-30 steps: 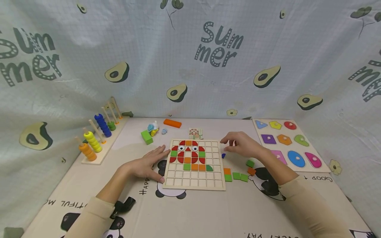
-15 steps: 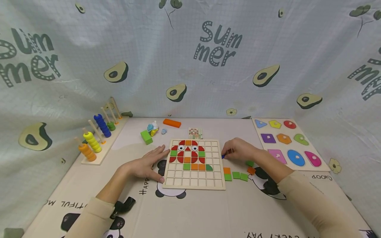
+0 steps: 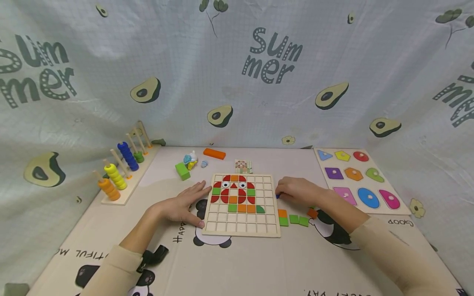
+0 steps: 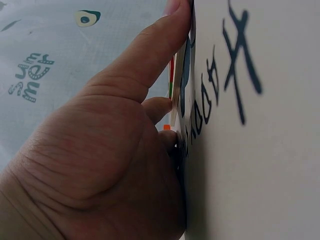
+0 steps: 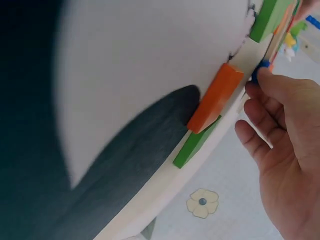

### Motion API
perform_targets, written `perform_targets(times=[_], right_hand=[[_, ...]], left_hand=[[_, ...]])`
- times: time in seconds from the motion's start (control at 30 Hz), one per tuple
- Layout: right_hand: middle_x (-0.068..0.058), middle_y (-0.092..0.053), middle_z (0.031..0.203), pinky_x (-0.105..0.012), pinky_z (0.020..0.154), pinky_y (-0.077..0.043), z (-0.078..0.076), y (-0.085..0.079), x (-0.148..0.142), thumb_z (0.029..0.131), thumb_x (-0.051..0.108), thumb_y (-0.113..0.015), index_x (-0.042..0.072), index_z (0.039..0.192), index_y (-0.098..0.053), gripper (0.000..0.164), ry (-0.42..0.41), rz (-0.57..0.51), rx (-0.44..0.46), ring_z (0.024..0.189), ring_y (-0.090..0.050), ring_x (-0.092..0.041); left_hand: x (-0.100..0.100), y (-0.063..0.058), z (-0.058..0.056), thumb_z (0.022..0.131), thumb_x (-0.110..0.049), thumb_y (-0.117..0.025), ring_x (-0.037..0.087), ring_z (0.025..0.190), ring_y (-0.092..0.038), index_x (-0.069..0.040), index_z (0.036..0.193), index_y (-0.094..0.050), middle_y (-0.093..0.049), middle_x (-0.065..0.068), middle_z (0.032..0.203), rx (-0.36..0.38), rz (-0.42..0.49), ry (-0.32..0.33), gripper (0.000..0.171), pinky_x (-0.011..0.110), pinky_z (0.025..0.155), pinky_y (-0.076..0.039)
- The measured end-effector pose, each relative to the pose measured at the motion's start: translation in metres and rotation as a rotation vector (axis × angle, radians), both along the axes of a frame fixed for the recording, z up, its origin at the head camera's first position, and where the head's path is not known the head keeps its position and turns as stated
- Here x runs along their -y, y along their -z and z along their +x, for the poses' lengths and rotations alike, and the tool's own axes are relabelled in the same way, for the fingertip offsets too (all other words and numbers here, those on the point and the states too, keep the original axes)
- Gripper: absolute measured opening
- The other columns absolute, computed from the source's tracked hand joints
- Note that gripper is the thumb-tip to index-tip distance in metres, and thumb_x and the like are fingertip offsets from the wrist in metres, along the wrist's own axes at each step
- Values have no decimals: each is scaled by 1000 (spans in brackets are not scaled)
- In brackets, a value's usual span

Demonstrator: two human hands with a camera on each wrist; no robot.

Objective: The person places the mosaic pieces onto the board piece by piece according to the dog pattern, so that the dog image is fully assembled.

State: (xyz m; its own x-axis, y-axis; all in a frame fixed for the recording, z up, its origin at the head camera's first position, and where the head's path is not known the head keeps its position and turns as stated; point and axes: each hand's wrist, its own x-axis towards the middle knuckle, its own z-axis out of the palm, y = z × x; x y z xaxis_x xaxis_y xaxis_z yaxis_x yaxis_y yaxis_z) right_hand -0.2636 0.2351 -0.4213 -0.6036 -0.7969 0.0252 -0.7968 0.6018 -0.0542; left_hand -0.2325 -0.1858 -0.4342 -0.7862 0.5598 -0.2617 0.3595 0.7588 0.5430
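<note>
A wooden grid board [image 3: 240, 228] lies mid-table, with red, orange and green tiles and two eye tiles laid in an owl shape. My left hand [image 3: 183, 205] rests on the table with its fingers spread, thumb and fingertips at the board's left edge; the left wrist view shows the palm side of this hand [image 4: 105, 145]. Beside the board's right edge, my right hand [image 3: 300, 191] pinches a small blue piece [image 5: 259, 71] between thumb and forefinger, low over the table. Most of the piece is hidden by the fingers. The other fingers of the right hand [image 5: 290, 135] are loosely bent.
Loose green tiles [image 3: 294, 219] and an orange tile [image 3: 312, 213] lie right of the board. Behind it are a pattern card [image 3: 242, 166], an orange block [image 3: 214, 153], a green block [image 3: 182, 171] and a small figurine [image 3: 191, 160]. A bead stacker [image 3: 126, 193] stands left, a shape puzzle [image 3: 385, 205] right.
My right hand has come down to the blue piece beside the board, and its thumb and forefinger have closed on it. The left hand has stayed at the board's left edge.
</note>
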Motion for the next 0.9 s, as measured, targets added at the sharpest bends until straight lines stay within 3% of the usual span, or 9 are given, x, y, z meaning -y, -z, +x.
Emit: perform_targets(times=[0.13, 0.23, 0.33, 0.43, 0.6, 0.9], right_hand=[[7, -64, 100, -25, 85, -52, 5, 0, -3, 94, 18, -63, 16, 107, -69, 15, -1, 12, -31, 90, -55, -7], [8, -65, 101, -27, 87, -52, 7, -1, -5, 95, 17, -61, 16, 107, -68, 14, 33, -35, 22, 91, -56, -6], [10, -66, 103, -29, 89, -52, 8, -5, -3, 96, 15, -59, 16, 108, -68, 15, 33, -130, 123, 92, -58, -5], [10, -67, 105, -28, 87, -53, 10, -10, 3, 96, 13, -58, 15, 108, -70, 17, -20, -219, 251, 91, -59, -5], [7, -70, 103, -23, 78, -53, 15, -15, 14, 95, 14, -60, 15, 106, -73, 17, -82, -270, 432, 84, -59, -5], [13, -69, 102, -22, 86, -51, 17, -7, 24, 94, 19, -62, 23, 103, -73, 15, -66, -229, 463, 90, -59, -3]], left_hand=[[0, 1, -1, 63, -67, -76, 25, 148, 5, -34, 154, -16, 2, -4, 162, -3, -7, -3, 114, 57, 115, -6], [0, 2, -1, 63, -67, -76, 25, 148, 5, -34, 154, -16, 2, -4, 162, -3, -5, -1, 114, 57, 115, -6], [0, 2, 0, 62, -67, -77, 25, 148, 5, -34, 154, -16, 2, -3, 162, -2, -1, 1, 115, 57, 116, -6], [0, 1, 0, 62, -67, -77, 25, 148, 5, -33, 154, -16, 2, -3, 162, -3, -1, -1, 115, 57, 116, -6], [-1, 1, 1, 63, -66, -77, 25, 148, 5, -34, 154, -16, 2, -4, 162, 1, -3, -6, 114, 57, 116, -6], [-1, -1, 1, 63, -66, -77, 25, 148, 5, -33, 154, -17, 2, -3, 162, 3, -6, -3, 114, 57, 115, -6]])
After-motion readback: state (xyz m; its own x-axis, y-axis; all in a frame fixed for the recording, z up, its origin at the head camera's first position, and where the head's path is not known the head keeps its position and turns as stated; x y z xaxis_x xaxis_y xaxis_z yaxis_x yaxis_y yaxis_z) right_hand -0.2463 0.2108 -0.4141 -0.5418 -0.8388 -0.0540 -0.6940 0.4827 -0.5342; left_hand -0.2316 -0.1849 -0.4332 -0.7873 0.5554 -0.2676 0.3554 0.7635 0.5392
